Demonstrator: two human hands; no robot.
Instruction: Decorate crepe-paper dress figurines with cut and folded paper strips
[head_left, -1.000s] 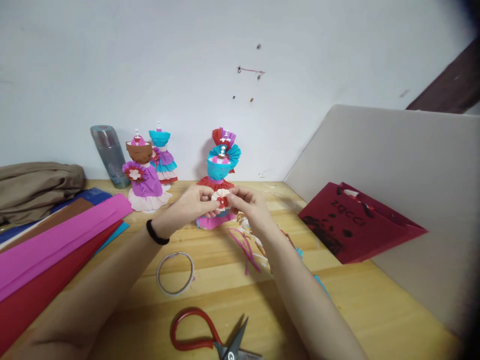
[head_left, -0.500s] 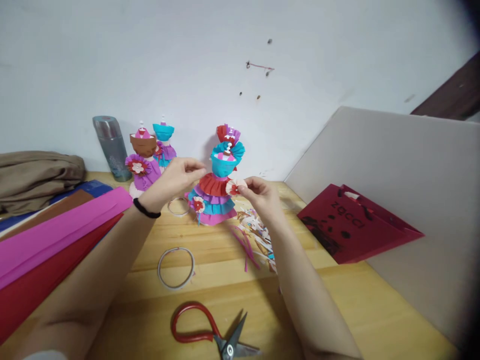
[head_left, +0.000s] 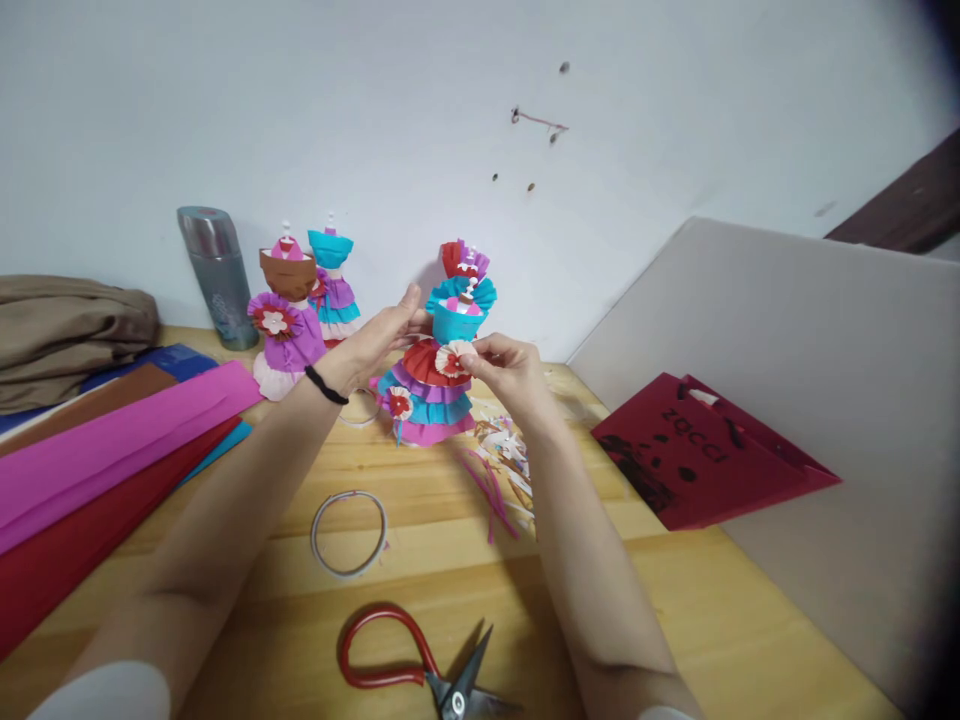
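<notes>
"Rosette of cream pleated paper with a red flower centre [head_left: 449, 357]: where is it held, and how?"

"It is pinched by the right hand [head_left: 514, 372], thumb and fingertips closed together on its edge. It is held in front of the small dress form with turquoise bodice and tiered paper skirt [head_left: 421, 365], over the red top ruffle. Whether the paper is pressed against the ruffle cannot be told."

"Why only by the edge?"

"Probably so that the pleats are not crushed and the face is left visible."

"And the left hand [head_left: 386, 335]?"

"It is placed beside the bodice, thumb raised, some fingers hidden behind the form. Whether anything is gripped there cannot be told; the form may be meant to be steadied from that side."

"What is set nearby?"

"A similar cream-and-red rosette [head_left: 399, 403] is seen lower on the skirt. The red-handled metal scissors [head_left: 437, 685] are laid with blades parted at the near side of the pale wooden table [head_left: 420, 590], presumably within easy reach. A thin white ring [head_left: 314, 530] is laid flat beyond them, and the multicoloured paper scraps [head_left: 510, 445] are gathered to the right of the form, perhaps so that the middle is left free."
</notes>
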